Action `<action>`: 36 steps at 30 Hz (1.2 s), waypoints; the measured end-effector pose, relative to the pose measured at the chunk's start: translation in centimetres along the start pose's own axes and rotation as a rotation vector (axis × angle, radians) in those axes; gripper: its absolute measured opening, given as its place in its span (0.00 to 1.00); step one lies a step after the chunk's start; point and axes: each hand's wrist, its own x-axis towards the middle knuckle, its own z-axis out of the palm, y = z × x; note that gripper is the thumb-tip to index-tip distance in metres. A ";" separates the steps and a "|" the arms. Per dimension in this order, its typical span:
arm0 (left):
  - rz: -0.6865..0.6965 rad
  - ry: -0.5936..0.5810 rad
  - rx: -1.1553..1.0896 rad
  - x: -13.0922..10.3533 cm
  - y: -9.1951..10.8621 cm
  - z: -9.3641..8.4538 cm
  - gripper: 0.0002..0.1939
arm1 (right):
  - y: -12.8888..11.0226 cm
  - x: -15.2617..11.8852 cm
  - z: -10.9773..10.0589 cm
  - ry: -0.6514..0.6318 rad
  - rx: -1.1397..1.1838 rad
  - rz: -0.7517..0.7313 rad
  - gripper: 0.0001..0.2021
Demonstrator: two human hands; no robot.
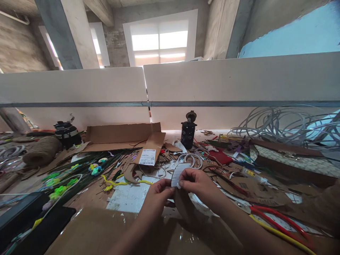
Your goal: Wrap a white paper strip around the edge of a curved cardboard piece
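A curved piece of cardboard (183, 204), brown low down and with a pale ridged face (176, 177) at its upper end, stands between my two hands. My left hand (159, 194) pinches its left edge with thumb and fingers. On the other side, my right hand (198, 181) is closed on the pale upper part, and a small white bit shows at the fingertips. Just behind the hands lie white rings of tubing (197, 161) and a brown cardboard crescent (129, 174). White sheets (123, 196) with scraps on them lie under and beside my left hand.
Red-handled scissors (278, 221) lie near my right forearm. A black open-lidded bottle (188, 132) stands behind, left of a patterned bag (292, 159) and coiled clear tubing (281, 122). On the left are crocheted flowers (60, 191), a twine spool (42, 150) and a cardboard box (122, 136).
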 end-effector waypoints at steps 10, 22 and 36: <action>-0.017 -0.036 -0.030 0.1 -0.2 -0.3 0.12 | -0.2 -0.1 -0.2 0.001 0.041 0.013 0.02; 0.003 -0.006 -0.013 0.3 -0.4 -0.1 0.16 | -0.2 0.0 -0.1 -0.024 0.043 0.050 0.07; 0.025 -0.019 0.005 -0.3 0.1 0.1 0.14 | -0.7 -0.1 -0.3 -0.053 0.096 0.065 0.07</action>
